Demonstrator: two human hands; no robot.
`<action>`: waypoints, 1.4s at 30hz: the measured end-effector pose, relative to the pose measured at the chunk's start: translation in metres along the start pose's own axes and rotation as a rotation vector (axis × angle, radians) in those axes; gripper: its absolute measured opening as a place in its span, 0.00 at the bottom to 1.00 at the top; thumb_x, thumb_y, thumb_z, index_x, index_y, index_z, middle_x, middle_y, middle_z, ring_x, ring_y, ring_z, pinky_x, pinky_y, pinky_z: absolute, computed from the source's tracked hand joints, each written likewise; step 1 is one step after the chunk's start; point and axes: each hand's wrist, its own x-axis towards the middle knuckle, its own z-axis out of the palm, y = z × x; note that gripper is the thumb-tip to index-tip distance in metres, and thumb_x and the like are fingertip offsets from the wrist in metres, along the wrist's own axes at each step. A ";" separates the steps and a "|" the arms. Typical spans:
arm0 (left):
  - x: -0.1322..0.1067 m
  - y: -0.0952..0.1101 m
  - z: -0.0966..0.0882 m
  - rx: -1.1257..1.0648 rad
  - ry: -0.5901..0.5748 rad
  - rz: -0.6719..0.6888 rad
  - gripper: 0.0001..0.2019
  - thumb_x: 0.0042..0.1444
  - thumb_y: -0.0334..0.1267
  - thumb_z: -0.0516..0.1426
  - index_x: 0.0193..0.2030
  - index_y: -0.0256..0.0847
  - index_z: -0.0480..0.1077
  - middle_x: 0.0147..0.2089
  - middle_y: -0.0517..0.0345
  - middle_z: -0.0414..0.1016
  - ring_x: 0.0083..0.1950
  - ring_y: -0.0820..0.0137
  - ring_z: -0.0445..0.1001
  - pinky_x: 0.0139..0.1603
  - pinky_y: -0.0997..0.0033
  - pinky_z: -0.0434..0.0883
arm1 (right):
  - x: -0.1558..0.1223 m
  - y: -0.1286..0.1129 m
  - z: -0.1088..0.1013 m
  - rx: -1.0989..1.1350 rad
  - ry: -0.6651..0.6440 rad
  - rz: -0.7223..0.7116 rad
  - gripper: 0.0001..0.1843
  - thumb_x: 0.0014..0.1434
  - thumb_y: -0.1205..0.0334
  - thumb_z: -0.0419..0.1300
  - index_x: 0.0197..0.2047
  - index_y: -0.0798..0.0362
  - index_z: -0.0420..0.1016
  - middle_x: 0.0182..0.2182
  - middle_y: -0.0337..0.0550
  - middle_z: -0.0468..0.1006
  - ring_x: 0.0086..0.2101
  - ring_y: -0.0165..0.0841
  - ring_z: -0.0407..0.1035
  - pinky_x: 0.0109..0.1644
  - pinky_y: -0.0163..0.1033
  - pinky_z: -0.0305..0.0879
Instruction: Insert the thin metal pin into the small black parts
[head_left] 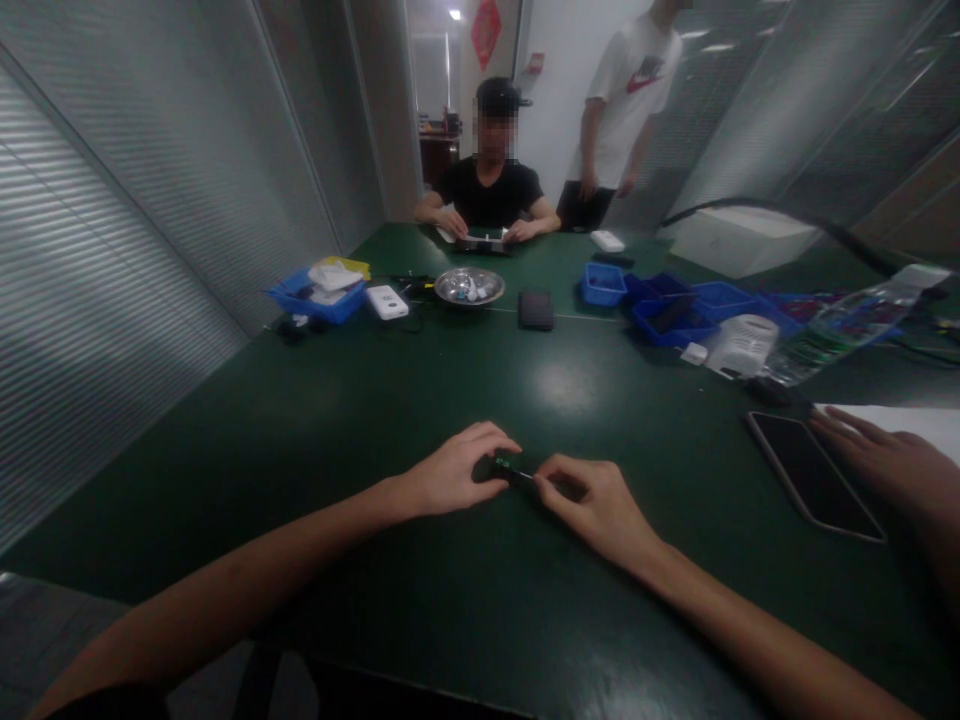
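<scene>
The room is lined on the left with slatted blinds (82,300), and its middle is taken up by a dark green table (300,400). A thin pale rod (527,476) is pinched between thumb and forefinger of the right hand (596,500). At its left end, a small green-and-black part (501,464) is framed by the left hand (450,470), whose thumb and fingers are curved and held apart; whether the part is touched by them cannot be told. Right of the fingers, a smartphone (814,475) is laid beside a co-worker's hand (892,455). Straight beyond the fingers, a black square case (535,310) is set, with a metal bowl (442,287) placed to its left. Beyond the fingers to the left, a white boxy device (388,302) is seen near a blue tray (330,308); to the right, a blue basket (603,290) and a clear bottle (844,325) are placed. Farthest from the fingers, a flat dark object (484,245) is handled by a seated person (487,190) in a black T-shirt.
</scene>
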 end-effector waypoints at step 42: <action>-0.132 -0.154 -0.207 0.736 0.480 -0.589 0.19 0.61 0.38 0.53 0.54 0.39 0.79 0.53 0.48 0.79 0.50 0.57 0.77 0.55 0.61 0.70 | -0.003 0.003 -0.001 0.019 -0.005 0.022 0.13 0.69 0.55 0.58 0.38 0.52 0.79 0.29 0.37 0.80 0.29 0.32 0.74 0.33 0.36 0.64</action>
